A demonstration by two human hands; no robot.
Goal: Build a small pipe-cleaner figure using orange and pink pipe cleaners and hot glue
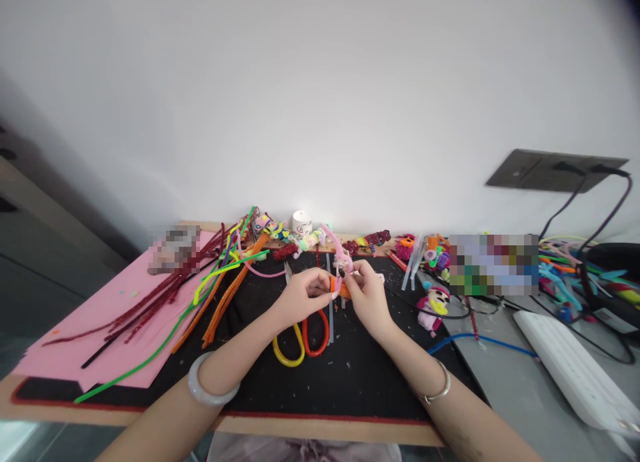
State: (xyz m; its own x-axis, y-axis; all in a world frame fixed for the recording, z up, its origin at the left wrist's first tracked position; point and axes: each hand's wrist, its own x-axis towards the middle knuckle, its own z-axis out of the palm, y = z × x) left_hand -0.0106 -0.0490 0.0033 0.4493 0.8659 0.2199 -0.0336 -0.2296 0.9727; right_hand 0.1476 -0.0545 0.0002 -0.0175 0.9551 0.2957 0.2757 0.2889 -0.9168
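Note:
My left hand and my right hand meet over the black mat, both pinching a small pink pipe-cleaner piece with an orange bit on it. Its pink stem curves up and away from my fingers. Just below my hands lie scissors with one yellow and one red handle loop. A pale bangle sits on my left wrist and a thin silver one on my right.
Loose pipe cleaners in orange, green and dark red spread left over pink paper. Small finished craft figures and glue sticks lie right. A white power strip, cables and a wall socket are at far right.

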